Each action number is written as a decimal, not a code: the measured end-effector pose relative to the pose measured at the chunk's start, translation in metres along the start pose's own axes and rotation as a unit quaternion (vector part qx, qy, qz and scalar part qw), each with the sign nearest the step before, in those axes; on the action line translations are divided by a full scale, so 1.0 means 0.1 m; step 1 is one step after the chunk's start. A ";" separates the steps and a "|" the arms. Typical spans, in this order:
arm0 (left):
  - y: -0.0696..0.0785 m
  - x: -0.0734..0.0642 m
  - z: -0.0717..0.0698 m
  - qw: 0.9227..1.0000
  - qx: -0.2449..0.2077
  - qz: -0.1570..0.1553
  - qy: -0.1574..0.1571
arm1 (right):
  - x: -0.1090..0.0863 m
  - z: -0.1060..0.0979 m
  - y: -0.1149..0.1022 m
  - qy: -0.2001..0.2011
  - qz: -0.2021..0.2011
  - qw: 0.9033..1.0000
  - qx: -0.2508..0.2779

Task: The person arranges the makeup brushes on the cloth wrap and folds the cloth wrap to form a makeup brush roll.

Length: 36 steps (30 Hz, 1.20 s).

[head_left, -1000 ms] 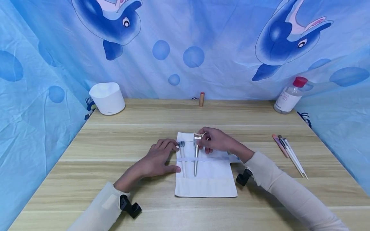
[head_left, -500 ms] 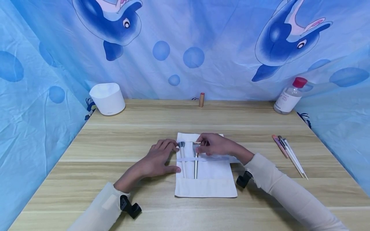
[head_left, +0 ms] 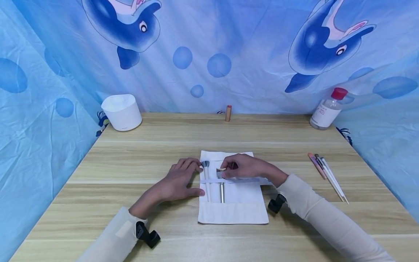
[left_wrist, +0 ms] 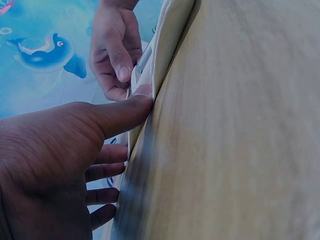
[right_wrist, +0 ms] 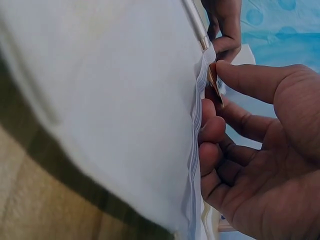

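A white cloth brush case point(head_left: 235, 213) lies unrolled on the table, with an elastic band point(head_left: 242, 180) across it and a pocket along its near edge. My right hand point(head_left: 240, 165) pinches the head end of a wide, flat makeup brush point(head_left: 222, 193). The band crosses this brush, and its silver handle runs down to the pocket's edge. To its left, a white-handled makeup brush point(head_left: 207, 182) lies under the band. My left hand point(head_left: 181, 180) rests at the case's left edge with fingers spread; in the left wrist view, the thumb point(left_wrist: 125, 112) presses the cloth border.
Several slim brushes point(head_left: 328, 178) lie on the table at right. Along the back stand a white container point(head_left: 122, 112), a small copper-coloured tube point(head_left: 228, 113) and a clear bottle point(head_left: 325, 111) with a red cap. A blue dolphin-print curtain point(head_left: 203, 43) surrounds the table.
My right hand has moved toward the near side, sliding the flat brush down under the band until its handle reaches the pocket's edge. My left hand has stayed in place.
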<state>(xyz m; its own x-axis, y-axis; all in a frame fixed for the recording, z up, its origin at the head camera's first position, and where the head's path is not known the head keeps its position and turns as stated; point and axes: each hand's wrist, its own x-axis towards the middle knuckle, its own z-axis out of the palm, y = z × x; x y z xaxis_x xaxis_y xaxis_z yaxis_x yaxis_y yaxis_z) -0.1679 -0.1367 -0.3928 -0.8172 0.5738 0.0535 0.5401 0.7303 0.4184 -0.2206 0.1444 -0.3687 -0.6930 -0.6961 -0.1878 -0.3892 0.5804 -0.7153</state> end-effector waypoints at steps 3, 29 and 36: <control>0.00 0.00 0.00 1.000 0.001 0.000 0.001 | 0.00 -0.01 0.01 0.000 -0.012 1.000 -0.006; 0.02 0.01 -0.02 1.000 0.003 0.000 -0.007 | -0.81 -0.58 0.11 0.244 0.037 0.953 -0.174; 0.01 0.01 -0.01 1.000 0.006 -0.002 -0.009 | -1.22 -0.82 0.30 0.272 0.132 0.924 -0.234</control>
<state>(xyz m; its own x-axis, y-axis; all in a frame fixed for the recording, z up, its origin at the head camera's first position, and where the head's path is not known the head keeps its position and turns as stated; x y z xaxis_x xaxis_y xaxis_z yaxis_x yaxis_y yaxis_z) -0.1679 -0.1355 -0.3916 -0.8156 0.5776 0.0348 0.5392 0.7368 0.4080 -0.1976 0.2808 -0.3120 -0.9541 -0.2631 0.1428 -0.2951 0.9073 -0.2995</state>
